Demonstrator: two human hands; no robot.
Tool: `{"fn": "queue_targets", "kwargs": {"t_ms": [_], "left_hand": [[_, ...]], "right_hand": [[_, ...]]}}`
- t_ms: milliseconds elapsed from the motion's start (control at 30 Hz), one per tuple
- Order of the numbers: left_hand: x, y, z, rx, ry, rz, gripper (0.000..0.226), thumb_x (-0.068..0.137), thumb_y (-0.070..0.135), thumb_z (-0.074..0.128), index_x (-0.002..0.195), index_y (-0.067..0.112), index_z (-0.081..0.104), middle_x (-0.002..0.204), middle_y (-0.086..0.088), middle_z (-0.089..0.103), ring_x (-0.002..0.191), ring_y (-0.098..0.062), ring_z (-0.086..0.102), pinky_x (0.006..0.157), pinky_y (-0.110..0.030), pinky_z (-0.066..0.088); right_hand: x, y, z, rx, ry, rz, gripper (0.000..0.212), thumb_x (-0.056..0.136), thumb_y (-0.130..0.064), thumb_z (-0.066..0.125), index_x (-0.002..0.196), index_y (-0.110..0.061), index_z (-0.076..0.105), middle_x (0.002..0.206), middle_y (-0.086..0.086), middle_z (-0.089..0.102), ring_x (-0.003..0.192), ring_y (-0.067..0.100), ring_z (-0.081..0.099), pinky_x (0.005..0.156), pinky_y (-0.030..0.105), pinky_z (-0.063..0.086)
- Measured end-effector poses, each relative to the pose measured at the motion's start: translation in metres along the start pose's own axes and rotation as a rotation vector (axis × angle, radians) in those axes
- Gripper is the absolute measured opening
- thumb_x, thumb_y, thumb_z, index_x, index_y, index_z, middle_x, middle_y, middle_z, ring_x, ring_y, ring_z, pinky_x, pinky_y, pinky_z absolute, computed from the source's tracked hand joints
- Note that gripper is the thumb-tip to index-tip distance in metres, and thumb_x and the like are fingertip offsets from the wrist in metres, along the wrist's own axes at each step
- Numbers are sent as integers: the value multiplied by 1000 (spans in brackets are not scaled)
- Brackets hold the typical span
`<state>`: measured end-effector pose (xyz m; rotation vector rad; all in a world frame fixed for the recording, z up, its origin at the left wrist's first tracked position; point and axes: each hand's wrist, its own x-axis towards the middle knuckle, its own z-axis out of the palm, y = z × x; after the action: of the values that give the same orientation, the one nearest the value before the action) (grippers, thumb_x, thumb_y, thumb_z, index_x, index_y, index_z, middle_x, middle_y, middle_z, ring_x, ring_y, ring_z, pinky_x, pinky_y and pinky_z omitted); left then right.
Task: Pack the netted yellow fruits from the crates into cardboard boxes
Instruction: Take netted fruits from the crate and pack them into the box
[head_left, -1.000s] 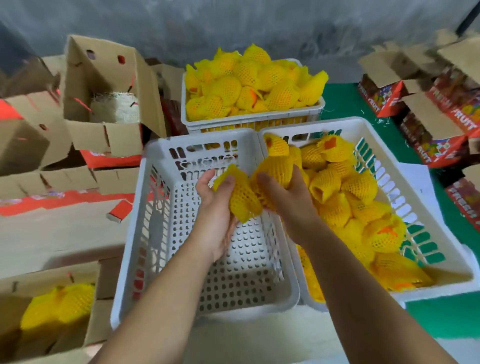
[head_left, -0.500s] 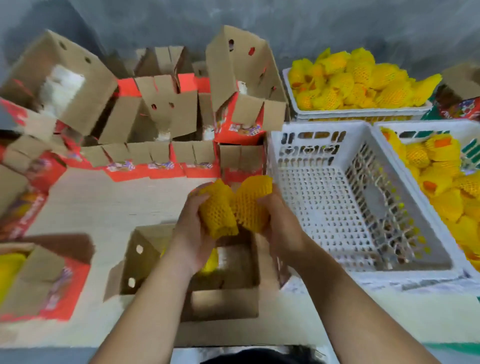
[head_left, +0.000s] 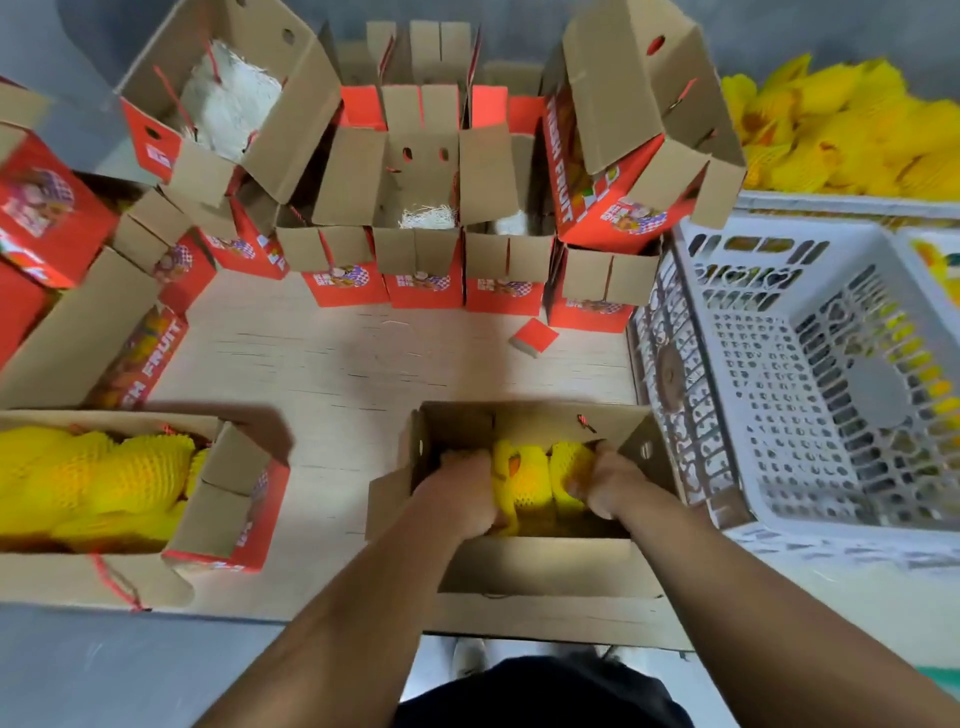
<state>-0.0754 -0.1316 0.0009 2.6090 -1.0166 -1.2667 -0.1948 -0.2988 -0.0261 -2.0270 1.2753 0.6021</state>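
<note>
Both my hands are down inside an open cardboard box right in front of me. My left hand grips a netted yellow fruit at the box's left side; most of that fruit is hidden by the hand. My right hand grips another netted yellow fruit at the right side. A third netted fruit lies between them. An empty white plastic crate stands to the right. Behind it a crate heaped with netted fruits shows at the top right.
A cardboard box full of netted fruits sits at the left. Several open red-and-brown boxes line the back of the pale table, some with white padding inside. A small red cardboard scrap lies by the empty crate.
My hands carried the two netted fruits from above the crates leftward and down into the box in front of me. The view swung left and down with them.
</note>
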Motion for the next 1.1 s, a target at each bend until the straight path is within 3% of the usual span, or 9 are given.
{"fn": "queue_targets", "kwargs": {"t_ms": [133,333,433,500,600,667,733,900,1100], "left_hand": [[14,3,11,303,-26,-110,51,102,19,55,150,10,43,153,-18,38,134,-38,51,109,-51,46],[24,5,7,272,-56,-113,40,105,27,53,143,14,53,143,-13,56,134,-38,52,114,-54,41],[19,10,-3,300,4,-30,29,102,21,57,131,19,59,125,-6,64,117,-29,62,108,-49,49],[14,33,-16,226,50,43,24,103,35,55,124,24,60,116,1,64,105,-21,63,98,-41,52],[4,93,-28,-19,171,240,22,102,49,51,108,31,60,107,8,66,98,-18,63,90,-40,52],[0,144,-28,-136,297,407,10,103,41,53,103,33,59,103,7,70,98,-20,67,84,-39,53],[1,197,-23,-237,355,547,17,103,29,54,117,31,64,111,6,72,103,-18,69,85,-38,55],[26,328,6,-322,409,717,25,105,20,53,128,22,64,121,3,70,108,-17,67,92,-42,54],[72,497,62,-266,346,851,30,104,16,53,132,20,65,125,-4,69,112,-25,66,89,-46,54]], "right_hand": [[7,-1,4,-40,11,22,56,101,-26,58,149,-6,38,143,16,56,130,33,56,102,34,45],[-19,1,-12,-90,101,-162,55,99,-31,58,148,-14,40,135,15,60,120,33,60,95,34,49],[-41,10,-28,-3,150,-317,52,99,-30,57,149,-21,45,132,11,65,118,31,62,98,34,51],[-54,18,-39,94,228,-407,46,98,-27,58,144,-21,52,130,8,68,117,29,64,98,34,51],[-63,37,-60,255,384,-501,35,99,-22,58,134,-19,59,120,4,70,108,24,67,91,34,54],[-63,56,-81,360,448,-547,32,101,-20,55,132,-23,61,118,-2,71,101,12,68,84,18,52],[-58,83,-108,439,519,-583,30,102,-15,51,128,-26,62,112,-8,72,93,2,65,75,3,43],[-42,181,-188,586,635,-593,33,97,-18,48,122,-37,59,97,-38,66,96,-8,65,72,10,50],[15,338,-278,593,773,-405,34,98,-14,54,130,-22,61,111,-6,71,95,13,70,76,30,54]]}}
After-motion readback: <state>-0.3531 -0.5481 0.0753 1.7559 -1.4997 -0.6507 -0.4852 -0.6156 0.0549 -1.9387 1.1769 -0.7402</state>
